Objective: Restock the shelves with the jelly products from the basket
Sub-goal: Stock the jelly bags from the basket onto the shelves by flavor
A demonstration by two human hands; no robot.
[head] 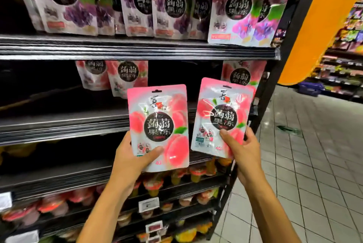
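Two peach jelly pouches are held up before the shelves. The left pouch (158,125) is pinched at its lower edge by the left grip (129,156), thumb across the front. The right pouch (223,117) is clasped likewise by the right grip (243,148). Both are held level with the middle shelf (59,123), where matching peach pouches (127,78) stand at the back. Each is best set upright, label forward, in the dark gaps beside those, well clear of the grape pouches (169,3) above. The basket is not seen.
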